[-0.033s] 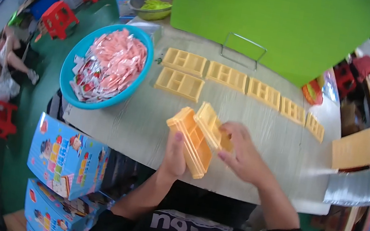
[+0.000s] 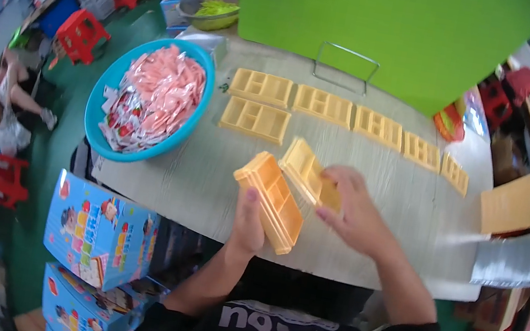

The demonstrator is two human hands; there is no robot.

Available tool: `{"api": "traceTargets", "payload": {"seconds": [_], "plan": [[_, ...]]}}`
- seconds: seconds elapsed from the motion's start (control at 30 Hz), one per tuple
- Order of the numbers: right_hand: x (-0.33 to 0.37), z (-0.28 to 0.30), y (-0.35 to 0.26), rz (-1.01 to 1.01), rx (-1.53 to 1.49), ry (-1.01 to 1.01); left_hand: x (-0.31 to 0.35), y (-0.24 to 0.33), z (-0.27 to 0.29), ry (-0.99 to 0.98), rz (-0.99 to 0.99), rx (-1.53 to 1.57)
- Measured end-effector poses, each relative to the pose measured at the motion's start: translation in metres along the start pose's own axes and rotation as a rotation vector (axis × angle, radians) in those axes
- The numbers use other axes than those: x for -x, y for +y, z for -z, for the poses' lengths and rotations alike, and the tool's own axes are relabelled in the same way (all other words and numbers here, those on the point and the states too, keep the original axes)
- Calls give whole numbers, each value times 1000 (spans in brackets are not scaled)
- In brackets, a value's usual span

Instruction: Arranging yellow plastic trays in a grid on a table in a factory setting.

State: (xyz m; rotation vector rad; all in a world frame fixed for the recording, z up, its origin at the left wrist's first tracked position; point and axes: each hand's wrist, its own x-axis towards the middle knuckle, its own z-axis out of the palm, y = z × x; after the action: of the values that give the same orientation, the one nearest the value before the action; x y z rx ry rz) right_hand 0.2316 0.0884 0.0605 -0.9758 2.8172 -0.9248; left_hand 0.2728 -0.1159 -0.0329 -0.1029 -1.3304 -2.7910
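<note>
Tilted above the table's near edge, a stack of yellow compartment trays point(image 2: 269, 201) is gripped by my left hand point(image 2: 248, 222), thumb along its side. My right hand point(image 2: 356, 212) pinches a single yellow compartment tray point(image 2: 303, 165) by its right end, fingers on top and thumb below. That tray is tilted just right of the stack, apart from it along most of its length. Beyond my hands, similar trays lie on the table in a curved row, including a left-end tray point(image 2: 261, 86), with another tray point(image 2: 255, 119) in front of it.
A blue basin point(image 2: 95, 112) of pink and printed sachets stands at the table's left. Along the back rises a green panel point(image 2: 385, 31) with a wire stand point(image 2: 348, 67) before it. Printed blue boxes point(image 2: 93, 228) are stacked at lower left; red stools point(image 2: 82, 37) stand on the floor beyond.
The gap between the right-hand tray and the stack has widened slightly. The whole view has shifted a little; both hands keep their hold.
</note>
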Motion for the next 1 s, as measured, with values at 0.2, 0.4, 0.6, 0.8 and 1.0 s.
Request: {"api": "traceTargets", "payload": {"seconds": [0.2, 0.4, 0.6, 0.8, 1.0], "plan": [[-23, 7, 64, -209, 201, 59, 3, 10, 5, 121, 39, -142], [-49, -9, 81, -142, 212, 58, 8, 12, 10, 111, 44, -175], [-61, -23, 83, -111, 203, 64, 12, 14, 17, 108, 48, -162], [-60, -20, 84, -97, 180, 27, 11, 11, 22, 102, 44, -171], [-57, -15, 84, -109, 198, -3, 9, 9, 15, 96, 41, -164]]}}
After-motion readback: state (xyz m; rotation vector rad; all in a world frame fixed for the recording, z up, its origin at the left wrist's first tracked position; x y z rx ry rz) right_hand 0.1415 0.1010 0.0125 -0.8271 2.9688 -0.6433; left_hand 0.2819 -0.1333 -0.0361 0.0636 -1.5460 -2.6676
